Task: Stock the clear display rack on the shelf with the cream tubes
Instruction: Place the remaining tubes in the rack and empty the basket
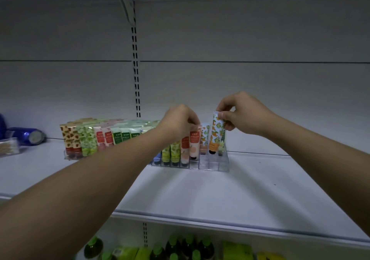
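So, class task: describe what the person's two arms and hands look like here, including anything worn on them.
Both forearms are bare right up to the frame edges, with no sleeves visible. The left hand and right hand wear no gloves, and no rings, watch or bracelet can be seen. No markings show on either arm.

The scene is dim and carries a cool grey cast. The back panel (pixel 240 29) above the clear display rack (pixel 210 164) darkens toward the top corners. Soft, faint shadows fan out on the shelf (pixel 260 189) in front of the rack. No hard glare appears. The bottles (pixel 188 245) below the rack are blurred. The shelf's front edge bows at the frame borders, showing wide-angle distortion.
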`<state>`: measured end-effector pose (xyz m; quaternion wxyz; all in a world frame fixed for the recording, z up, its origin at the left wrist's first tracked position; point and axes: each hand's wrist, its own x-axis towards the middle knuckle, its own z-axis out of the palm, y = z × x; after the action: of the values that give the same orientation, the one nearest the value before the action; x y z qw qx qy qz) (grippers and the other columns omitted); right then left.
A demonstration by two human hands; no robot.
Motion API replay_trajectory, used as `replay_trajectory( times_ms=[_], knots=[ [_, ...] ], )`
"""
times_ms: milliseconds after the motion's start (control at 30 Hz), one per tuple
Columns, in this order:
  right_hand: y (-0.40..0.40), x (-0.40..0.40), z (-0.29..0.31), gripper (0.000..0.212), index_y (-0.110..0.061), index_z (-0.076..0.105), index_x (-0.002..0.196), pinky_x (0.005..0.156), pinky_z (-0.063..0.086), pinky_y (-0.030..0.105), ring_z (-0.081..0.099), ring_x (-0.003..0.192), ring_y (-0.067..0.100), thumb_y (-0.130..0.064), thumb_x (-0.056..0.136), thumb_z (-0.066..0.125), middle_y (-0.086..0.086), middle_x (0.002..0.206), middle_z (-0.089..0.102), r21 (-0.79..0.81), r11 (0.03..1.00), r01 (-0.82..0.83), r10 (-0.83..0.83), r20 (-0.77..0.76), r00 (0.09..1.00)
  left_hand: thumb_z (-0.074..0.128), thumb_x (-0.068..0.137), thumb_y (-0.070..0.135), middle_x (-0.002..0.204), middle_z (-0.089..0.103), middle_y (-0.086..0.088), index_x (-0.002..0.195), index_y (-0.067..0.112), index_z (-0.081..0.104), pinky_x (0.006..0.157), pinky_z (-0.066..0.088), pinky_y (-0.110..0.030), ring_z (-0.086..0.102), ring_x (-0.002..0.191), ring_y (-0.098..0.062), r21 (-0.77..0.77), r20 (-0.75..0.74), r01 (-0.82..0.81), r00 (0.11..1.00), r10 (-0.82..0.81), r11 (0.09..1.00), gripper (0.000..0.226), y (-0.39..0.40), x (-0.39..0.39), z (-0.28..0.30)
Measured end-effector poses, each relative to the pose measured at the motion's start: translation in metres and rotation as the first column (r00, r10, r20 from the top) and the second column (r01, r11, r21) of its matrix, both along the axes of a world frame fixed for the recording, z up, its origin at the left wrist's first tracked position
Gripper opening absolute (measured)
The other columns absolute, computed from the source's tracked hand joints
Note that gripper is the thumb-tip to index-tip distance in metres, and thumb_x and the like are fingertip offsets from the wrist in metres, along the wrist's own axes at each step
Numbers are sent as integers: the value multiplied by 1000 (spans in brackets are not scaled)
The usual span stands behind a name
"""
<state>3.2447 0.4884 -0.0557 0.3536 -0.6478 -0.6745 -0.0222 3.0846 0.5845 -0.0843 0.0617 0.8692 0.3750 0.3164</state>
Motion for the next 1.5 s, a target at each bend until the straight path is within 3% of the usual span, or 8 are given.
replay_trajectory(
  times_ms=[100,267,400,533,700,900,1233,1500],
  knots=[
    [5,2,-2,11,-13,66,85,58,54,25,71,64,24,-10,94,60,9,83,71,5,1000,0,0,5,1000,70,86,10,101,74,-3,100,13,77,85,50,-25,67,91,-16,62,-90,-29,995,34,998,16,9,7,-11],
    [8,8,-10,10,-13,68,87,61,56,26,71,63,21,-10,93,61,7,84,71,-5,999,33,-33,39,999,56,92,7,101,64,-8,84,15,67,73,46,-34,58,92,-24,219,-219,-111,963,160,969,16,11,9,-26],
    [12,10,-13,10,-14,68,88,63,46,25,67,65,19,-10,93,60,4,85,70,4,996,90,-90,111,990,56,92,18,116,60,-2,120,21,63,88,44,-38,51,107,-24,367,-134,-62,984,119,928,29,-12,-1,-38],
    [21,10,-9,11,-18,65,88,67,43,27,63,76,22,-10,93,59,4,86,67,9,989,146,-145,175,974,48,95,29,116,64,1,116,27,66,93,48,-40,57,106,-19,82,-165,72,985,-58,994,28,-49,-16,-86],
    [46,9,-6,12,-13,69,92,71,44,27,62,78,25,-6,91,59,4,80,64,21,980,198,-198,215,956,27,96,61,152,30,8,147,40,32,116,12,-54,22,141,-19,-208,-385,25,917,-105,978,54,-57,-29,-125],
    [76,7,-9,15,-11,70,95,78,49,31,66,88,30,-5,92,57,8,84,66,21,970,241,-239,221,946,21,92,71,162,8,10,150,47,14,115,-6,-60,-1,149,-21,-268,-444,-2,888,-121,964,63,-56,-27,-128],
    [116,20,-35,17,-7,74,96,75,41,27,63,96,29,-2,88,60,13,104,71,-71,955,287,-241,372,896,27,90,69,157,20,9,146,46,24,115,0,-60,11,145,-18,-218,-387,1,918,-87,976,61,-51,-24,-132],
    [124,20,-43,19,-7,73,104,78,46,31,63,96,28,-10,91,59,13,108,70,-106,939,326,-274,342,899,28,91,69,155,24,10,145,46,28,115,2,-59,14,143,-18,-220,-362,9,928,-90,975,59,-47,-25,-134]
  ],
)
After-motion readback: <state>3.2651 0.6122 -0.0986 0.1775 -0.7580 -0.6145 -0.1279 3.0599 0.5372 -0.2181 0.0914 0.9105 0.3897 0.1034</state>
